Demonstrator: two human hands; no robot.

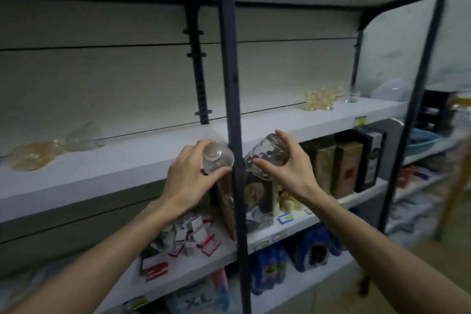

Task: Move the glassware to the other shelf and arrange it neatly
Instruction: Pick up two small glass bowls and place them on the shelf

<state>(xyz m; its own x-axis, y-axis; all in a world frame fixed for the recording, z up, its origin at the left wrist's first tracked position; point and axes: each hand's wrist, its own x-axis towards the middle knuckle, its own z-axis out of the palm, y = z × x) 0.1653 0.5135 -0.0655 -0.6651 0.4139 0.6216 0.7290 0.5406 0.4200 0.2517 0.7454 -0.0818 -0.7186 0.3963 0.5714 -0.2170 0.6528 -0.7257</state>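
Note:
My left hand (190, 178) grips a small clear glass (219, 157), tilted with its base toward me. My right hand (285, 164) holds a second clear glass (267, 154) on its side, thumb and fingers around it. Both glasses hover in front of the white middle shelf (132, 163), either side of a dark upright post (233, 109). On the shelf's left lie blurred yellowish glass pieces (35, 154) and a clear glass dish (81, 136). At the right end stands a cluster of yellowish glasses (321, 97) and one small clear glass (353, 95).
Below the middle shelf stand tall boxes (346, 164), small red and white packs (188, 237) and blue bottles (275, 265). A second dark post (420, 84) runs down on the right. Further right lie a clear plastic lid (392, 90) and dark trays (435, 109).

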